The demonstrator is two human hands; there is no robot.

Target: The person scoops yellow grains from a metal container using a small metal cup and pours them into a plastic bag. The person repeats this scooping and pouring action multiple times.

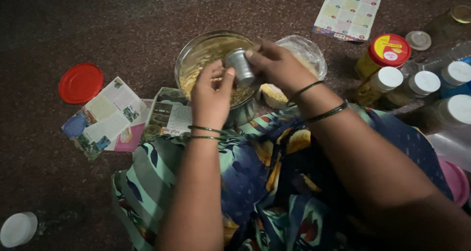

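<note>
My right hand (274, 64) grips a small steel container (240, 67), tilted over a round steel bowl (196, 47) of yellowish mixture on the floor. My left hand (211, 91) reaches in from below with its fingertips touching the container's lower side. Thin dark bangles circle both wrists. A clear plastic bag (306, 52) with pale contents lies just right of the bowl, partly behind my right hand.
A red lid (81, 83) and printed leaflets (105, 116) lie left of the bowl. Another leaflet (348, 10) lies at the back. Several jars with white lids (424, 81) and one red-lidded jar (387, 52) stand at the right. A white lid (18, 229) sits bottom left. My patterned clothing (265, 182) fills the foreground.
</note>
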